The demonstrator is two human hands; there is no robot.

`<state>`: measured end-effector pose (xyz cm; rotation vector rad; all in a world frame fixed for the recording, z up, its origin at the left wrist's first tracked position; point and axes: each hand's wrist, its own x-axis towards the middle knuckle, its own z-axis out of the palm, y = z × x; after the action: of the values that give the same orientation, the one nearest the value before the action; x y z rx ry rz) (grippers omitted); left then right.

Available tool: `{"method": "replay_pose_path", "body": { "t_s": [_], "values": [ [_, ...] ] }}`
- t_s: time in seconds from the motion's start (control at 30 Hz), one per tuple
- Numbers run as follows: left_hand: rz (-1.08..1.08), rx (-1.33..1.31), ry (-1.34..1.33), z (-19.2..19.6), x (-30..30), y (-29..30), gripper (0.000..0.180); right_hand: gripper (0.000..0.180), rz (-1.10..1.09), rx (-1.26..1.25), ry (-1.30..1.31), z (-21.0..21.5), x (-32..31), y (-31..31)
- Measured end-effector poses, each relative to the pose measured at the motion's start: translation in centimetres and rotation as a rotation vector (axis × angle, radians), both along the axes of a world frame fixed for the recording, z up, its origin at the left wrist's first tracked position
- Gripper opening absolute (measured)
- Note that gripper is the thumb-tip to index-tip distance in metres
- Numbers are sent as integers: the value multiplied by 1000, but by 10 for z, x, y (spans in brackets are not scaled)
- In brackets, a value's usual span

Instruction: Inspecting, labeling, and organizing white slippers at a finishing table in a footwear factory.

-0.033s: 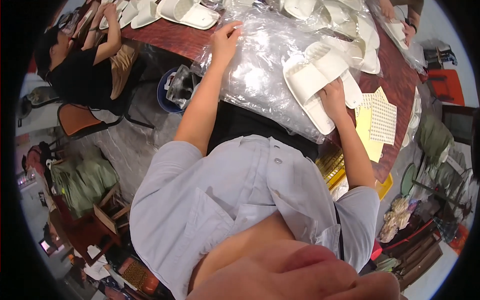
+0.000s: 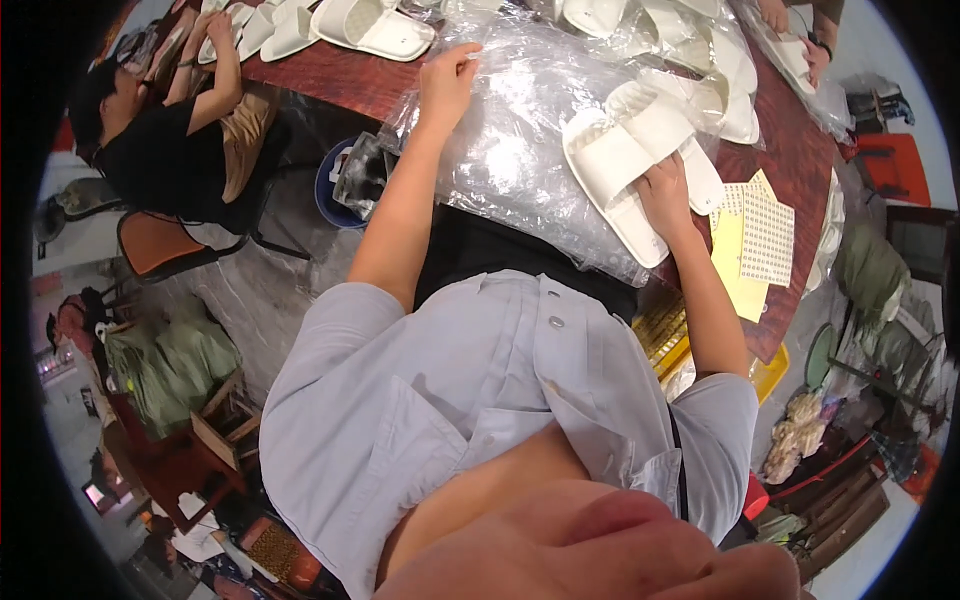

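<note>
A pair of white open-toe slippers (image 2: 612, 152) lies on a stack of clear plastic bags (image 2: 530, 130) at the table's near edge. One slipper overlaps the other. My right hand (image 2: 664, 196) holds the pair, its fingers tucked in at the strap and their tips hidden. At the far left part of the bags, my left hand (image 2: 446, 88) has thumb and forefinger pinched together on the plastic film. How many layers it grips is too fine to make out.
Bagged white slippers (image 2: 690, 45) pile up at the back, and loose slippers (image 2: 372, 28) line the far left edge. Yellow sticker sheets (image 2: 752, 235) lie at right. A blue bin (image 2: 335, 190) stands left below the table. One seated person (image 2: 150, 150) works at left; another person's hand (image 2: 815, 62) shows at far right.
The thumb and forefinger of my left hand have drawn a little closer together on the plastic. My right hand and the slippers stay nearly as they were.
</note>
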<state>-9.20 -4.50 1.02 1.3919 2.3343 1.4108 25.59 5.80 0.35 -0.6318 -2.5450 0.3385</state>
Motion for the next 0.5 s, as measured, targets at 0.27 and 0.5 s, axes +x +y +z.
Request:
{"method": "replay_pose_path", "body": {
  "t_s": [0.27, 0.5],
  "values": [
    [-374, -21, 645, 98, 117, 0, 48, 19, 1, 115, 24, -8, 5, -3],
    [-439, -301, 634, 31, 145, 3, 64, 14, -8, 194, -20, 2, 13, -5]
  ]
}}
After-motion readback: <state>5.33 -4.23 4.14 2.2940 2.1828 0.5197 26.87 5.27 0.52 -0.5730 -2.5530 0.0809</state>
